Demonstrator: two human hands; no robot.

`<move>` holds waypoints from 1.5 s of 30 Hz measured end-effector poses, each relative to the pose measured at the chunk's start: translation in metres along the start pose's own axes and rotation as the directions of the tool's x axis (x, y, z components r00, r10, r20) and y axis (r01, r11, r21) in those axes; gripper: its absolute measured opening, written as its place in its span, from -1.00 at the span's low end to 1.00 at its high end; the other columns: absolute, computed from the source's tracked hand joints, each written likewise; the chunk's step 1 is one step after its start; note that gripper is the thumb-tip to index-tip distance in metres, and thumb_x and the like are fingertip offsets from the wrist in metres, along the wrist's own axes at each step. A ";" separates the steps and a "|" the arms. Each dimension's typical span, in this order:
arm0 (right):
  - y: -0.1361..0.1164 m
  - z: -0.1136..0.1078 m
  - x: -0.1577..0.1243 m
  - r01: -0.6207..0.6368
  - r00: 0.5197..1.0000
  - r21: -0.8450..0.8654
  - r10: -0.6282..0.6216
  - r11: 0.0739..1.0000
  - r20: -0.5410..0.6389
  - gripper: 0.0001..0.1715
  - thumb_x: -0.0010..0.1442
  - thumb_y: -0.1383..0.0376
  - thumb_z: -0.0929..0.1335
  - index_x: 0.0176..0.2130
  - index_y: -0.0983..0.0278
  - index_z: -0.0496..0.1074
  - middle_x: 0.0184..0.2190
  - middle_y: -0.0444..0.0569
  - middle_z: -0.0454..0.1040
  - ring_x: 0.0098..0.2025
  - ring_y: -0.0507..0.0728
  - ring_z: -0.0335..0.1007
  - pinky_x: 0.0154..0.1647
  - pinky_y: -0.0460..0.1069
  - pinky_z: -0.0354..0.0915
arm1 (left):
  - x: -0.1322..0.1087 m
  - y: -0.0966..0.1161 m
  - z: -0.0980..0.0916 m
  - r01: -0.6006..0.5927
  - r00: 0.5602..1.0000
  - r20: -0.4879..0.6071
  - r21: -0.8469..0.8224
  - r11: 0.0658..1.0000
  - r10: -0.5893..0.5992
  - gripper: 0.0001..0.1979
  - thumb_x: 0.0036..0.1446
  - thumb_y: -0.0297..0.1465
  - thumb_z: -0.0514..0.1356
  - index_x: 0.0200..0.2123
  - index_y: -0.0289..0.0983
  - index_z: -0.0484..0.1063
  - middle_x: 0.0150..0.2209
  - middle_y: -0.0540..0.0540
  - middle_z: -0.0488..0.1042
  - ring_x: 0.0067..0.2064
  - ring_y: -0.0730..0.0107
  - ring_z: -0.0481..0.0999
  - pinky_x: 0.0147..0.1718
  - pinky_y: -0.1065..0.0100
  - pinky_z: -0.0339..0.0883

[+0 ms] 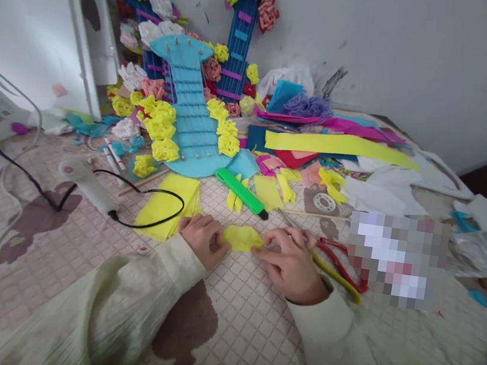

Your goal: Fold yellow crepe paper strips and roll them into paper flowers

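A small piece of yellow crepe paper point(242, 238) stretches between my two hands, just above the table. My left hand point(204, 239) pinches its left end between thumb and curled fingers. At the other end, my right hand point(289, 260) grips the paper with thumb and fingertips. Close beside my left hand lies a stack of yellow crepe sheets point(171, 199), crossed by a black cord. Red-handled scissors point(344, 260) lie by my right hand, partly hidden under it. A green utility knife point(242, 193) rests just beyond the held paper, near several cut yellow strips.
A light-blue guitar-shaped piece point(190, 108) with yellow paper flowers leans at the back, with a dark-blue one point(240, 43) behind it. A corded white glue gun point(88, 188) lies left. Coloured paper, including a long yellow strip point(343, 146), is piled at back right.
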State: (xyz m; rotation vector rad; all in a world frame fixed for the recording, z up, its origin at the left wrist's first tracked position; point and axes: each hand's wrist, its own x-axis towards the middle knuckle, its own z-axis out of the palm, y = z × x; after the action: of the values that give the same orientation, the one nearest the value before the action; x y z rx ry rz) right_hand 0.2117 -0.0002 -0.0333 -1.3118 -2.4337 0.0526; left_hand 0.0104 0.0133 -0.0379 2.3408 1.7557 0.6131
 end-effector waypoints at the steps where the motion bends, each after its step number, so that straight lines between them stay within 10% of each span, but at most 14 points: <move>1: 0.000 0.000 0.000 0.000 1.000 0.004 0.000 1.000 -0.002 -0.71 0.00 0.43 0.29 -0.43 0.04 0.49 -0.29 -0.12 0.33 -0.16 0.15 0.06 -0.17 0.13 -0.16 | 0.000 0.000 0.000 -0.004 1.000 -0.001 0.002 1.000 0.004 -0.79 -0.22 -0.32 0.19 -0.67 -0.26 0.22 -0.57 0.02 0.34 -0.43 0.36 0.30 -0.39 0.28 -0.02; 16: 0.007 0.001 -0.002 0.046 0.999 0.107 -0.044 0.993 -0.024 -0.68 -0.01 0.45 0.28 -0.40 0.05 0.50 -0.36 -0.12 0.37 -0.19 0.12 0.11 -0.22 0.05 -0.04 | -0.002 -0.005 -0.003 0.002 1.000 -0.003 0.016 1.000 -0.002 -0.82 -0.23 -0.31 0.20 -0.64 -0.25 0.25 -0.53 0.01 0.37 -0.38 0.30 0.31 -0.38 0.27 -0.02; 26: 0.009 -0.007 0.005 -0.051 0.980 0.315 0.108 0.948 -0.166 -0.63 0.05 0.39 0.23 -0.13 0.20 0.39 -0.29 -0.02 0.37 -0.21 0.12 0.24 -0.18 0.05 0.19 | -0.002 -0.004 0.000 -0.078 0.997 -0.005 -0.195 0.978 0.079 -0.59 -0.18 -0.44 0.15 -0.15 -0.21 0.27 -0.26 -0.04 0.47 -0.18 0.22 0.37 -0.30 0.23 0.10; 30: 0.001 -0.010 0.025 -0.069 0.996 0.355 0.083 0.932 -0.024 -0.45 0.04 0.28 0.28 0.05 0.26 0.19 -0.15 0.03 0.35 -0.07 0.15 0.20 -0.05 0.08 0.14 | 0.000 -0.005 -0.001 -0.110 0.992 0.034 -0.255 0.961 0.122 -0.53 -0.16 -0.48 0.12 -0.09 -0.22 0.22 -0.27 -0.03 0.47 -0.17 0.24 0.38 -0.26 0.23 0.14; 38: -0.022 0.002 0.058 -0.159 0.982 0.236 0.129 0.959 0.138 -0.93 -0.01 0.31 0.32 -0.48 0.27 0.40 -0.48 -0.10 0.42 -0.28 0.11 0.29 -0.17 0.07 0.08 | 0.003 -0.014 0.008 -0.175 0.985 -0.054 -0.286 0.942 0.166 -0.53 -0.16 -0.41 0.16 -0.08 -0.25 0.26 -0.22 -0.12 0.44 -0.14 0.17 0.37 -0.22 0.18 0.23; 42: -0.021 -0.003 0.058 -0.289 0.957 0.557 0.252 0.779 0.144 -0.90 0.02 0.33 0.28 -0.47 0.30 0.38 -0.52 -0.11 0.39 -0.41 0.03 0.29 -0.33 -0.04 0.17 | 0.003 -0.012 0.009 -0.186 0.978 -0.174 -0.455 0.871 0.118 -0.48 -0.13 -0.36 0.16 -0.04 -0.31 0.19 -0.13 -0.23 0.37 -0.13 0.18 0.38 -0.22 0.19 0.27; 45: -0.022 -0.002 0.056 -0.380 0.894 0.790 0.410 0.480 0.180 -0.83 0.01 0.23 0.29 -0.42 0.31 0.36 -0.50 -0.11 0.38 -0.43 0.02 0.28 -0.40 -0.08 0.20 | 0.002 -0.002 0.004 -0.009 0.998 -0.049 -0.700 0.714 -0.036 -0.53 -0.08 -0.31 0.14 -0.07 -0.33 0.19 -0.17 -0.25 0.40 -0.24 0.23 0.44 -0.39 0.28 0.31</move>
State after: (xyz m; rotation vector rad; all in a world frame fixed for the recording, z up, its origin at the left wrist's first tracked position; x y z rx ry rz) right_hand 0.1670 0.0323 -0.0094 -1.3122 -1.5937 1.1336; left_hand 0.0112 0.0166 -0.0420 1.7704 1.2235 1.1216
